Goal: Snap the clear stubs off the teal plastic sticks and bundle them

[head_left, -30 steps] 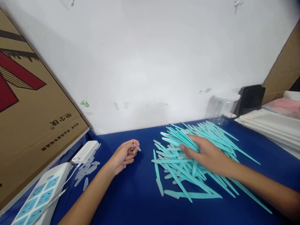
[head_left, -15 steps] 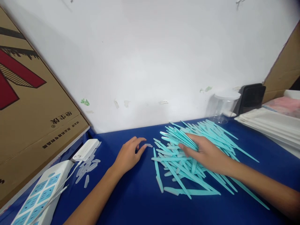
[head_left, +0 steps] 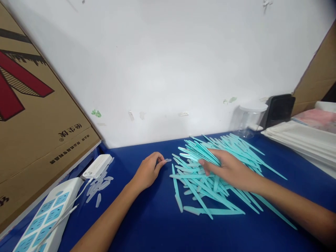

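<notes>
My left hand (head_left: 150,170) pinches the end of a small clear blade cap (head_left: 168,160) between thumb and forefinger, low over the blue table (head_left: 154,217). In my right hand (head_left: 229,170) is a bundle of turquoise eyebrow razors (head_left: 201,151), gripped between thumb and fingers, their ends fanned out toward the wall. Beneath that hand spreads a loose pile of turquoise eyebrow razors (head_left: 210,206), many with pale caps over their blades. Several loose clear caps (head_left: 98,185) lie at the left.
Left of my forearm are a white power strip (head_left: 52,213), a white charger (head_left: 97,166) with a cable, and a large cardboard box (head_left: 39,133). A lidded clear jar (head_left: 249,120), a black object (head_left: 279,110) and stacked white trays (head_left: 299,140) stand at the right.
The thumb and forefinger of my left hand have closed on the small clear cap, after standing apart beside it. My right hand stays almost where it was, still holding the bundle.
</notes>
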### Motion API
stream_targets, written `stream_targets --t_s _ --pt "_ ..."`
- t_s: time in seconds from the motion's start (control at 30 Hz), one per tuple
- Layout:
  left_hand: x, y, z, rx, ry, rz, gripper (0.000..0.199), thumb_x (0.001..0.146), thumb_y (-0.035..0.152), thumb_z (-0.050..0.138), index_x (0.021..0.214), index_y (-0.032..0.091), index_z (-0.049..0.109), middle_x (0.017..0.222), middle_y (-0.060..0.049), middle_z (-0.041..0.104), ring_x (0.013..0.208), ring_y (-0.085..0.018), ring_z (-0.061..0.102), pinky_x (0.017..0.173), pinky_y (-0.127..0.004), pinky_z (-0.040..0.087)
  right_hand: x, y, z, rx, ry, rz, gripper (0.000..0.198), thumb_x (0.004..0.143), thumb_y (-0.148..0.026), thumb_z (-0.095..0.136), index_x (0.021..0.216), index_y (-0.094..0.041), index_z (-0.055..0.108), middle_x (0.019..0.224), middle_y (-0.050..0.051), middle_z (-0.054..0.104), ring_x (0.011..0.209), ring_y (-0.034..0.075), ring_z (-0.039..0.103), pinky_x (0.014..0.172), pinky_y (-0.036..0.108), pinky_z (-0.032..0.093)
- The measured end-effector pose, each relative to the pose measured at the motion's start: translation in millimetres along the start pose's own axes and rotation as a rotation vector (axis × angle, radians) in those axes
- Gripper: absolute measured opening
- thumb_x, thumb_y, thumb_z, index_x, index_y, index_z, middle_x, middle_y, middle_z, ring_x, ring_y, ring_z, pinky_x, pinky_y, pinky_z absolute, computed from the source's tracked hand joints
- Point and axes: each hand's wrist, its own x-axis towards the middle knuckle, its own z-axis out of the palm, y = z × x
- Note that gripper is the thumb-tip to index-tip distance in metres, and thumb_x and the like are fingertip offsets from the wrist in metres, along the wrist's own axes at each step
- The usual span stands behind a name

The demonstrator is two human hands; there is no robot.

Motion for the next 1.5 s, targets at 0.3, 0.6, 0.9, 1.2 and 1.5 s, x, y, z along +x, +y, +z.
stream_targets --t_s 0.3,0.6,0.9,1.2,1.5 --pt "-9 28 1 -0.119 0.327 0.051 0.019 0.095 0.039 0.064 0.095 0.025 0.077 0.054 0.006 0.035 0.051 -0.013 0.03 0.056 -0.026 0.03 -4 -18 -7 0.364 -0.272 0.316 0.042 0.092 -0.058 0.063 0.076 -0.02 0.056 0.067 -0.001 0.064 0.045 0.006 0.033 0.051 0.025 0.036" --pt "-18 37 2 -0.177 0.427 0.133 0.015 0.092 0.031 0.07 0.101 0.028 0.082 0.075 0.0 0.074 0.05 -0.011 0.03 0.051 -0.027 0.031 -4 -20 -9 0.409 -0.313 0.445 0.041 0.088 -0.057 0.068 0.096 -0.019 0.057 0.068 0.0 0.066 0.048 0.007 0.035 0.049 0.024 0.031" --pt "-22 41 0 -0.196 0.511 0.213 0.013 0.091 0.023 0.071 0.097 0.028 0.082 0.099 -0.002 0.082 0.058 -0.014 0.062 0.052 -0.027 0.047 -5 -21 -13 0.483 -0.328 0.489 0.047 0.083 -0.058 0.074 0.101 -0.019 0.056 0.068 -0.001 0.062 0.049 0.007 0.032 0.049 0.025 0.026" --pt "-24 44 -1 -0.23 0.415 0.28 0.017 0.092 0.017 0.069 0.097 0.027 0.081 0.104 -0.001 0.081 0.086 -0.02 0.077 0.077 -0.032 0.062 -5 -22 -13 0.448 -0.351 0.459 0.037 0.089 -0.052 0.07 0.096 -0.018 0.057 0.065 -0.003 0.063 0.046 0.006 0.031 0.049 0.024 0.024" --pt "-31 58 4 -0.418 0.276 0.227 0.014 0.091 0.018 0.07 0.091 0.025 0.082 0.096 -0.002 0.082 0.089 -0.023 0.079 0.077 -0.034 0.066 -9 -23 -15 0.55 -0.453 0.388 0.039 0.085 -0.053 0.074 0.09 -0.021 0.051 0.062 -0.003 0.063 0.044 0.005 0.029 0.047 0.024 0.022"
